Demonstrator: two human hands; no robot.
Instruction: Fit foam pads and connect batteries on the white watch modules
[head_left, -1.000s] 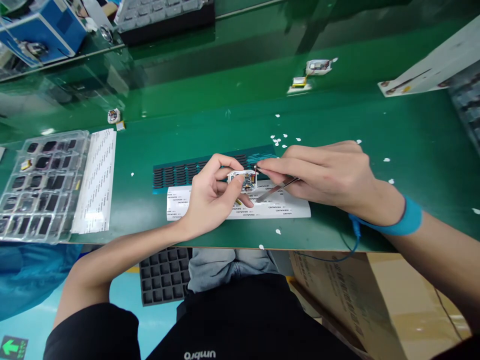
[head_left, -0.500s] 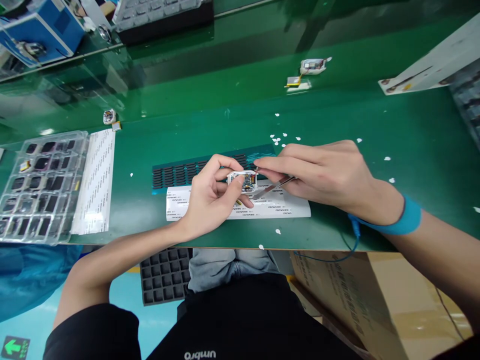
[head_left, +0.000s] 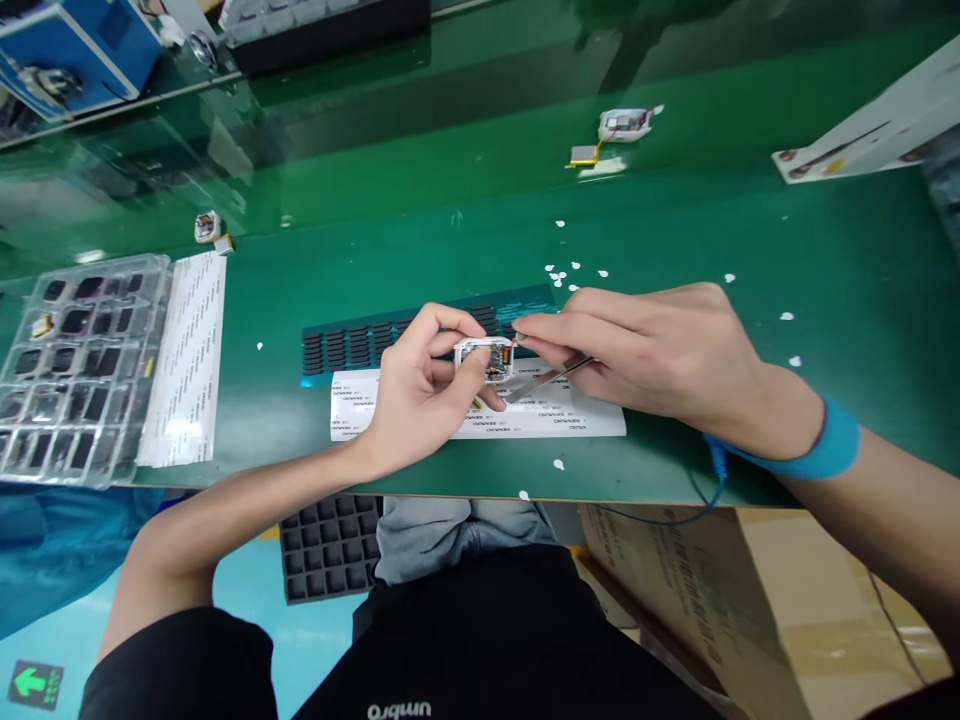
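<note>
My left hand (head_left: 427, 385) grips a small white device housing (head_left: 485, 360) with electronics showing inside, the thumb lying over its face. Metal tweezers (head_left: 546, 380) are held in my right hand (head_left: 645, 350), pointing down to the left below the housing. The thumb and index finger of that hand pinch close to the housing's right edge, at something small. Beneath the hands lies a white printed sheet (head_left: 356, 405). Behind it is a teal sheet (head_left: 349, 345) with rows of black strips.
At the left are a clear tray (head_left: 82, 370) of dark parts and a printed strip (head_left: 187, 360). Another opened device (head_left: 626, 124) with a battery (head_left: 583, 156) lies at the back. A blue cord (head_left: 716, 470) runs from my right wristband. White bits (head_left: 556, 278) lie scattered.
The right hand has shifted slightly right, its pinching fingertips a little farther from the housing. The left hand keeps its hold. The whole view has moved slightly.
</note>
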